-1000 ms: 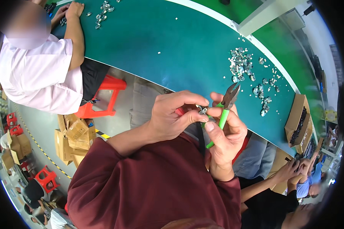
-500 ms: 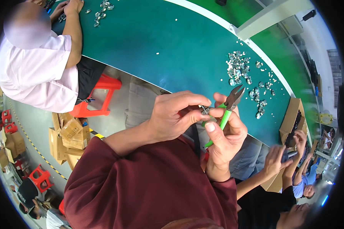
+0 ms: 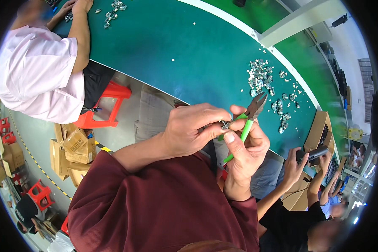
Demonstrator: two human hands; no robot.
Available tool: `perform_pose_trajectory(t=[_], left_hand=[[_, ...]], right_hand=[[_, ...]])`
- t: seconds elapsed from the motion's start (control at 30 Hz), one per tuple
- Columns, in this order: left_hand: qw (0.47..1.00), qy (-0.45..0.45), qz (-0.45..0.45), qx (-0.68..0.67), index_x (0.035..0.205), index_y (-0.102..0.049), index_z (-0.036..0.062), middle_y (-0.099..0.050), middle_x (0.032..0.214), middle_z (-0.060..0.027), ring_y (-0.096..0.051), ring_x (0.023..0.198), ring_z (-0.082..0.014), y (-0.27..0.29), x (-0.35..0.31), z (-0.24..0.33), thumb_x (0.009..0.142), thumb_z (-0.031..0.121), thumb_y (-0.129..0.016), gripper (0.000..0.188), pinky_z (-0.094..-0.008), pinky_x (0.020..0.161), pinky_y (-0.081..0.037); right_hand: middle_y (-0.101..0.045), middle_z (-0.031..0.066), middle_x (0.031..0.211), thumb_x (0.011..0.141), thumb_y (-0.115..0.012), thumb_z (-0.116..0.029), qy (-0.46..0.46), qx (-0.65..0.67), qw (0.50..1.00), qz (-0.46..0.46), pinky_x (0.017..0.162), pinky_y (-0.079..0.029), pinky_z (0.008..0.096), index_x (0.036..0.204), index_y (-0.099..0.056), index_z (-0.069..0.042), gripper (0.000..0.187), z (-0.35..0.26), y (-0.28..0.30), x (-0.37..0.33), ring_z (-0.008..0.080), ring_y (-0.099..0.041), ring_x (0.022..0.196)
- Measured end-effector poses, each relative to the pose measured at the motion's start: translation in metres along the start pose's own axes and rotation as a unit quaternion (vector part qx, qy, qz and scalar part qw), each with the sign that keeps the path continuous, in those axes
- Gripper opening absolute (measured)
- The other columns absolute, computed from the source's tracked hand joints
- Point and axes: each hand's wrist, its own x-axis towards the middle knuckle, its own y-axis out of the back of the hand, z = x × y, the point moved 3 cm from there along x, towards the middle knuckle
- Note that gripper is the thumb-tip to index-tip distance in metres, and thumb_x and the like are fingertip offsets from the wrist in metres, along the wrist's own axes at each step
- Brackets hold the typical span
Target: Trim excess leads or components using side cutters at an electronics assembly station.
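My left hand (image 3: 193, 128) is closed, pinching a small dark metallic part (image 3: 225, 125) between thumb and fingertips. Green-handled diagonal cutters (image 3: 248, 124) rest in my right hand (image 3: 248, 149), its fingers wrapped round the handles. The cutters' jaws (image 3: 257, 105) point up and away, slightly apart, and do not touch the part. Fingertips of my right hand meet the small part too, so both hands are together in front of my chest. The part's exact kind is too small to make out.
A green-topped table (image 3: 155, 42) lies ahead, with a heap of small shiny parts (image 3: 260, 75) and white bits at its right. A person in a pale shirt (image 3: 38, 75) works at left; another in black (image 3: 290, 222) handles a dark object (image 3: 313, 154) beside a cardboard box (image 3: 317, 132).
My hands stay nearly in place, still on the part and cutters. At right, the person in black has brought both hands together around the dark object; the person at left has shifted slightly.
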Motion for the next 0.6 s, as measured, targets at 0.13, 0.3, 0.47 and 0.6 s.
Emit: perform_pose_trajectory(t=[0.13,0.3,0.47,0.6], left_hand=[[1.000,-0.021,-0.001,0.005,0.098,-0.070,0.0020,-0.071,0.083,-0.0088,-0.062,0.058,-0.0142,-0.0058,0.0014,0.0005,0.079,0.006,-0.081,0.022,-0.0269,0.050,-0.047],[0.999,-0.035,0.003,0.009,0.099,-0.070,0.0028,-0.068,0.077,-0.0083,-0.059,0.055,-0.0146,-0.0038,-0.0020,0.0022,0.079,0.006,-0.081,0.023,-0.0282,0.048,-0.044],[0.999,-0.044,0.007,0.009,0.098,-0.070,0.0028,-0.067,0.075,-0.0081,-0.059,0.055,-0.0157,-0.0045,-0.0029,0.0032,0.078,0.006,-0.081,0.024,-0.0286,0.047,-0.044],[0.999,-0.039,0.004,0.009,0.098,-0.070,0.0025,-0.067,0.075,-0.0082,-0.060,0.056,-0.0163,-0.0043,-0.0013,0.0042,0.077,0.005,-0.081,0.024,-0.0288,0.048,-0.045]], right_hand=[[-0.065,0.0184,0.111,0.079,-0.074,0.008,0.001,-0.003,1.000,-0.004,0.097,-0.047,0.0371,0.097,-0.070,0.006,0.018,0.0002,0.0070,-0.0011,0.0246,-0.058,0.118],[-0.065,0.0183,0.109,0.079,-0.073,0.007,0.000,0.004,1.000,-0.007,0.097,-0.047,0.0372,0.096,-0.070,0.005,0.017,-0.0012,0.0039,-0.0030,0.0241,-0.058,0.116],[-0.065,0.0181,0.109,0.079,-0.074,0.007,0.005,0.004,1.000,-0.013,0.096,-0.047,0.0368,0.095,-0.070,0.005,0.017,-0.0003,0.0050,-0.0041,0.0236,-0.059,0.114],[-0.065,0.0179,0.108,0.079,-0.074,0.007,0.001,0.005,1.000,-0.010,0.095,-0.047,0.0363,0.095,-0.070,0.006,0.016,-0.0020,0.0046,-0.0031,0.0232,-0.059,0.112]])
